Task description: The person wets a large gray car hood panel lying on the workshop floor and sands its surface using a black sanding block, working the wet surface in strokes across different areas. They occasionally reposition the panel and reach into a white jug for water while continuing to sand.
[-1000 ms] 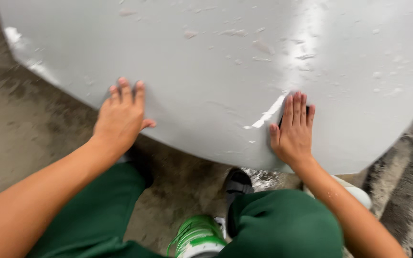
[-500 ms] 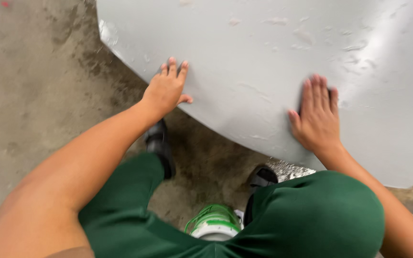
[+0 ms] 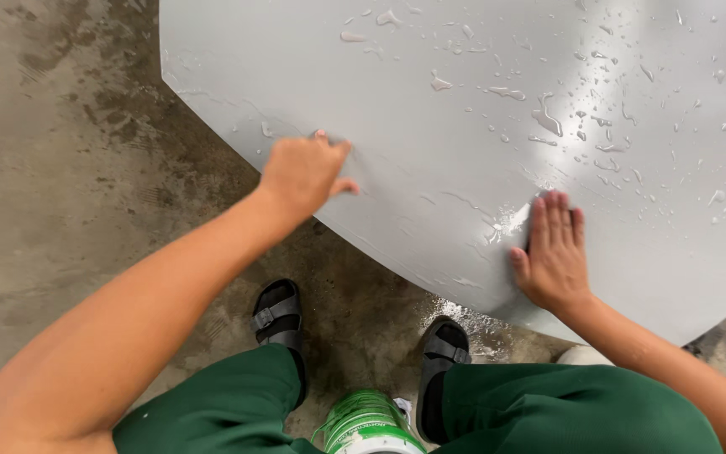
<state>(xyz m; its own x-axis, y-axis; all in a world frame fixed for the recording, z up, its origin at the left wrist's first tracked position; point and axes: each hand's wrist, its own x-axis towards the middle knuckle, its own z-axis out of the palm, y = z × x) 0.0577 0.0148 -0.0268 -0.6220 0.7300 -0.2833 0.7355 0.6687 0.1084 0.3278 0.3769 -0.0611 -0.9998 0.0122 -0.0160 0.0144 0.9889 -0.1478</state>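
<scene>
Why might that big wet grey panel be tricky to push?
The grey panel looks smooth and beaded with water drops, so it is probably slippery. Both hands, left hand and right hand, press on it; it appears stiff and likely heavy.

Looks like a workshop or utility/wash area, not a living space. Bare stained concrete floor (image 3: 69, 168) w/ damp patches, a big grey round tabletop (image 3: 464, 84) beaded w/ water drops, and a green-and-white plastic bucket (image 3: 367, 424) on the floor by the person's sandalled feet.
</scene>
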